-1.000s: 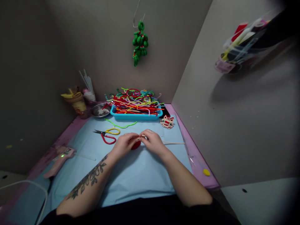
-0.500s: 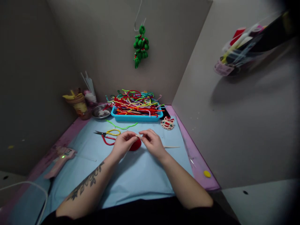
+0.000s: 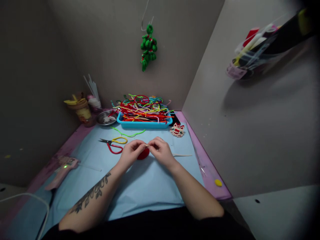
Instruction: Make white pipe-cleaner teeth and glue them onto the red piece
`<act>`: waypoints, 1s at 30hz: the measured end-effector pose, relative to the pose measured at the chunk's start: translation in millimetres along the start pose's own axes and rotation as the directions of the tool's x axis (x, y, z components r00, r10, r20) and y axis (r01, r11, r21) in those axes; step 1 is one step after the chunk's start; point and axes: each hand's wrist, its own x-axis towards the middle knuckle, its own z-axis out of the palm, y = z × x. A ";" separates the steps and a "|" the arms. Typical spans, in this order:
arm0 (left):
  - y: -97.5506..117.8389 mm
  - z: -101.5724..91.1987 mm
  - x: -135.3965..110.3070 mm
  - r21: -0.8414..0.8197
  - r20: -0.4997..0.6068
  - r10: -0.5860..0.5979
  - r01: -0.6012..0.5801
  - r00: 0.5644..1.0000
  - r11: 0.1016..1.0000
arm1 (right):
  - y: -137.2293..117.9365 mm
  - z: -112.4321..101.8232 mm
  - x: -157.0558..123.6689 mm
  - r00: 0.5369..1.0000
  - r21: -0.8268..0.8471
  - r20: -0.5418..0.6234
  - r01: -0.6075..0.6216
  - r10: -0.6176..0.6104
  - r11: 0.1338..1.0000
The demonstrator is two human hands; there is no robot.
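Note:
My left hand [image 3: 133, 152] and my right hand [image 3: 161, 151] meet over the middle of the blue cloth, fingers closed in a pinch. Between their fingertips is a small whitish piece [image 3: 147, 145], mostly covered and too small to identify. Just below lies a round red piece [image 3: 143, 153], partly hidden by my left hand. To the right of my right hand a thin pale strip [image 3: 183, 155] rests on the cloth. Scissors [image 3: 113, 143] with one yellow and one red handle lie left of my left hand, blades spread.
Behind the hands stands a blue tray [image 3: 145, 125] heaped with colourful pipe cleaners. A green pipe cleaner [image 3: 128, 135], a lion-like face ornament [image 3: 177, 130] and a metal bowl [image 3: 106, 122] are nearby. At left lies a pink glue gun [image 3: 62, 171], its light on; a yellow disc [image 3: 218, 182] sits right.
My fingertips have drawn closer together, and less of the whitish piece shows. The whole view has shifted slightly; the things on the cloth keep their places.

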 end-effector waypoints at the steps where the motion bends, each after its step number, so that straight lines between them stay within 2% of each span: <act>1: 0.2 -0.1 -0.1 0.014 0.002 0.008 -0.008 1.000 1.000 | 0.1 -0.2 -0.1 1.000 -0.005 0.003 0.007 -0.007 1.000; 7: 2.1 -0.4 -0.7 0.092 -0.003 0.043 -0.042 0.999 0.995 | -1.6 -0.9 0.2 0.999 -0.024 0.021 0.033 -0.033 0.999; 10: 2.4 0.0 -0.8 0.081 0.010 0.027 -0.028 1.000 0.996 | -0.4 -0.5 0.1 0.998 -0.045 0.014 0.058 -0.058 0.997; 13: 2.8 0.5 -0.3 -0.038 0.047 -0.069 0.071 0.997 0.997 | 3.6 -1.0 0.4 0.989 -0.095 0.031 0.144 -0.142 0.985; 16: 3.4 -1.4 1.5 -0.189 0.123 -0.177 0.198 0.976 0.962 | 8.2 -4.0 1.0 0.962 -0.164 0.078 0.273 -0.263 0.948; 19: 2.6 -5.8 4.2 -0.300 0.275 -0.259 0.339 0.926 0.892 | 10.8 -8.2 0.8 0.908 -0.224 0.170 0.414 -0.383 0.882; 22: 0.0 -10.0 7.0 -0.371 0.442 -0.353 0.526 0.825 0.765 | 11.4 -10.6 -0.6 0.848 -0.246 0.249 0.523 -0.468 0.816; 24: -1.4 -11.5 8.1 -0.398 0.482 -0.372 0.577 0.793 0.714 | 11.4 -10.5 -1.4 0.843 -0.260 0.243 0.533 -0.479 0.805; 25: -1.6 -12.0 8.3 -0.407 0.482 -0.367 0.574 0.796 0.711 | 11.5 -10.1 -1.5 0.856 -0.265 0.221 0.513 -0.467 0.816; 27: -1.2 -13.0 8.3 -0.404 0.444 -0.336 0.520 0.831 0.753 | 11.9 -8.9 -1.2 0.894 -0.264 0.166 0.448 -0.417 0.854; 30: 0.4 -14.9 8.1 -0.265 0.331 -0.250 0.344 0.910 0.901 | 13.2 -7.1 -0.3 0.926 -0.261 0.128 0.377 -0.355 0.889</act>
